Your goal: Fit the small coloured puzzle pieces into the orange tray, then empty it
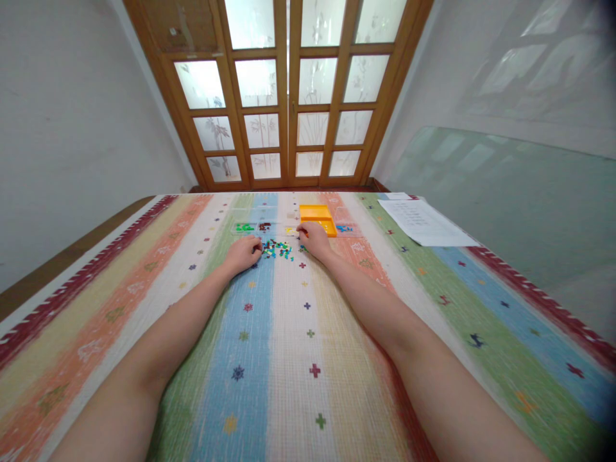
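A loose pile of small coloured pieces (279, 249), mostly blue, green, white and dark, lies on the tablecloth between my hands. My left hand (244, 254) rests at the pile's left edge, its fingers curled together; anything in them is hidden. My right hand (314, 240) is pinched in front of the open orange box (317, 212), close to some yellow pieces (289, 230); whatever it holds is too small to name. Clear plastic trays hold sorted pieces: green pieces (245, 227) and dark brown pieces (264, 226) on the left, blue pieces (344, 228) on the right.
A striped tablecloth (293, 359) covers the table. Printed white sheets (426, 222) lie at the far right, beside a pale green glass-like panel (505, 199) along the wall. Wooden doors with glass panes (289, 96) stand beyond the table's far edge.
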`<state>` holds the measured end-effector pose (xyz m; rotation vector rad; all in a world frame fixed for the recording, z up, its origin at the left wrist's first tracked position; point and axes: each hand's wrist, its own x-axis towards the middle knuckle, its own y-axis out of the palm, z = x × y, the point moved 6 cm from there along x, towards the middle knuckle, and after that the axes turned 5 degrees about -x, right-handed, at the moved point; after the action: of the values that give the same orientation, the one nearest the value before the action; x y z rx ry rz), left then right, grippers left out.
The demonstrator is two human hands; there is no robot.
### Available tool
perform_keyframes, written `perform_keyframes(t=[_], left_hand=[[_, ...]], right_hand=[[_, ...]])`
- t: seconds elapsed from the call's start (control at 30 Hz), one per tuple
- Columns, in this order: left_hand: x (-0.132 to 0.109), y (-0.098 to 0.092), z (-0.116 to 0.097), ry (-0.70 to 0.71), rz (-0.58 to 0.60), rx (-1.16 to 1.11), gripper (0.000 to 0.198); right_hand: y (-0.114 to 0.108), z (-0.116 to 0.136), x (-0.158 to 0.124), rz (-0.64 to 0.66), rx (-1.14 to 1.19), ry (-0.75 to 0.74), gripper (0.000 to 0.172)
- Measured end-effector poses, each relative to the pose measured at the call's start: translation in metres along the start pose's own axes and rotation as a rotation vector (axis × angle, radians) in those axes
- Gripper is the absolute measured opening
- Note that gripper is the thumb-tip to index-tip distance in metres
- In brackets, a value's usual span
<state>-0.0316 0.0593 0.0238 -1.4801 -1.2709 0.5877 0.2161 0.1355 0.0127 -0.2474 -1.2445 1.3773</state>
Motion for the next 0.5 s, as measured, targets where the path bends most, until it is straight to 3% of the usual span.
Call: perform_keyframes(t=[0.5], left_hand=[[0.0024,0.0042,0.0071,0.039,-0.003,-0.056,0.019]], right_hand=[[-0.0027,0.0047,-0.0028,0.018,0.017,0.002,0.022]])
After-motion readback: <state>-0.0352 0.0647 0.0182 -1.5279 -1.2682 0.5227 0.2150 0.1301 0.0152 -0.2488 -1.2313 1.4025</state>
